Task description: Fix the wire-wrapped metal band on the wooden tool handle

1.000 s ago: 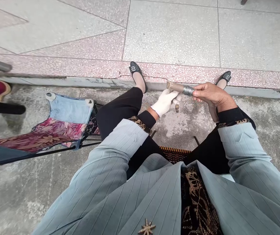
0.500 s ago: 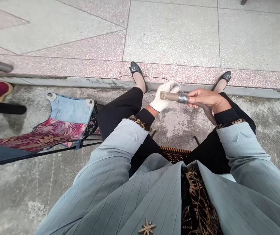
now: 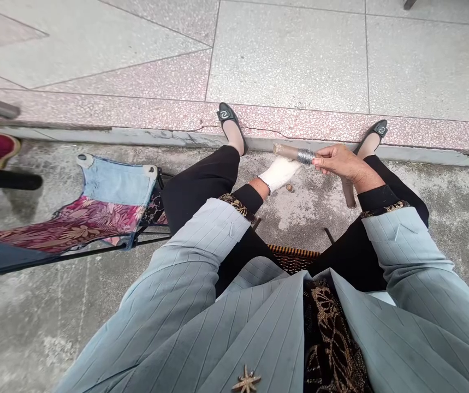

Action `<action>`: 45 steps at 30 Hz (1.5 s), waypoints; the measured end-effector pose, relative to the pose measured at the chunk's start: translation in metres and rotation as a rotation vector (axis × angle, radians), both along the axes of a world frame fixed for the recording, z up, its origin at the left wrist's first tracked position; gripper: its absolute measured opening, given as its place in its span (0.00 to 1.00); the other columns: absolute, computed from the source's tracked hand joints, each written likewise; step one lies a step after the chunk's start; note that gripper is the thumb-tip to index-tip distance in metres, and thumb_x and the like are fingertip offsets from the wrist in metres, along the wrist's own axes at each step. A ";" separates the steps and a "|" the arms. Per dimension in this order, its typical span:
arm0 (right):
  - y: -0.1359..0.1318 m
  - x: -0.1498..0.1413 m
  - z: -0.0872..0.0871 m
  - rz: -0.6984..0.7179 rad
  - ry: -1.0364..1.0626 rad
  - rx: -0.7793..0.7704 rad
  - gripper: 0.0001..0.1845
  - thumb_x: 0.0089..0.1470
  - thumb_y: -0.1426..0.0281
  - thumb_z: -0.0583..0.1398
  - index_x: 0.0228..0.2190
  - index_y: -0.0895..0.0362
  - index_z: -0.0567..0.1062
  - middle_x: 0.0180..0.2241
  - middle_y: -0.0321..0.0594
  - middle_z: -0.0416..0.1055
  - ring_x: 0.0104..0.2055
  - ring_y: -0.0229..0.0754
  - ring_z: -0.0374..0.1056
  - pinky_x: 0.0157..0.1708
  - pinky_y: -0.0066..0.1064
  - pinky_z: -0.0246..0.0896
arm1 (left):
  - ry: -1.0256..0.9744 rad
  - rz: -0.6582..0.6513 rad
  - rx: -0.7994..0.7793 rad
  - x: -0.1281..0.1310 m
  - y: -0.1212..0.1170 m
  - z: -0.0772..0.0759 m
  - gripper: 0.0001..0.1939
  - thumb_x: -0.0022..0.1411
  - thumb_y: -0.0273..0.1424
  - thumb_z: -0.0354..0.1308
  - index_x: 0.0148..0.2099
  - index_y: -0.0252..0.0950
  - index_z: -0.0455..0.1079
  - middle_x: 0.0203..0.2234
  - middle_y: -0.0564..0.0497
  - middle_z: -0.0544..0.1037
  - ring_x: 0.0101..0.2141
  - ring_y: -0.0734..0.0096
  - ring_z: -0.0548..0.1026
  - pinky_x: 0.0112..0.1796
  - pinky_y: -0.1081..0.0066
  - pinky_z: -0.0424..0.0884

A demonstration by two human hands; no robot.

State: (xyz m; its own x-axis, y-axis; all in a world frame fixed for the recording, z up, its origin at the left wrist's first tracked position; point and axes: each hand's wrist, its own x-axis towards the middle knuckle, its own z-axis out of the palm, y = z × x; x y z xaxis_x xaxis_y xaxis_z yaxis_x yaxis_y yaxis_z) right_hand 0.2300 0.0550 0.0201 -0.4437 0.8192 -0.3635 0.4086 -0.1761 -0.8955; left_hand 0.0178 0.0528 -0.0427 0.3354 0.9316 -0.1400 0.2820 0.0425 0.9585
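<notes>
Right hand (image 3: 343, 164) grips brown tube (image 3: 288, 152) at silver wire wrap (image 3: 306, 156) — knit-gloved left hand (image 3: 278, 174) beneath, grip unclear

rough concrete floor (image 3: 54, 327), small brown plug (image 3: 289, 188), maybe wood

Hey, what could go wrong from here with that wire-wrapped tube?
The brown tube could slip: the bare right hand pinches it only beside its silver wire wrapping, and the white-gloved left hand seems to give little support. The small brown plug on the rough concrete floor might get knocked away.
</notes>
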 end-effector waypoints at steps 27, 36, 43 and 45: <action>0.009 0.023 0.020 0.360 -0.166 -0.126 0.18 0.44 0.54 0.73 0.35 0.51 0.88 0.26 0.34 0.75 0.28 0.37 0.65 0.30 0.31 0.58 | 0.040 -0.303 -0.036 -0.024 0.006 0.058 0.07 0.63 0.28 0.55 0.34 0.34 0.74 0.25 0.53 0.74 0.25 0.75 0.67 0.31 0.71 0.63; 0.002 0.018 0.033 0.121 0.024 0.040 0.22 0.47 0.52 0.72 0.36 0.55 0.85 0.26 0.35 0.72 0.29 0.38 0.63 0.31 0.32 0.59 | -0.273 -0.235 -0.289 -0.014 -0.002 0.045 0.18 0.67 0.37 0.64 0.28 0.36 0.65 0.15 0.58 0.63 0.17 0.79 0.61 0.23 0.75 0.59; 0.005 0.010 0.017 -0.074 -0.115 0.331 0.19 0.52 0.53 0.67 0.32 0.58 0.79 0.28 0.37 0.68 0.32 0.41 0.63 0.35 0.33 0.56 | -0.439 -0.296 -0.345 -0.010 -0.013 0.046 0.19 0.70 0.46 0.61 0.39 0.33 0.75 0.19 0.55 0.67 0.19 0.78 0.64 0.22 0.75 0.60; 0.004 0.006 0.015 -0.105 -0.204 0.403 0.18 0.52 0.54 0.66 0.31 0.58 0.78 0.27 0.37 0.67 0.33 0.42 0.63 0.36 0.34 0.56 | -0.428 -0.260 -0.339 -0.008 -0.014 0.043 0.19 0.70 0.46 0.61 0.37 0.34 0.75 0.21 0.53 0.71 0.21 0.76 0.68 0.24 0.74 0.64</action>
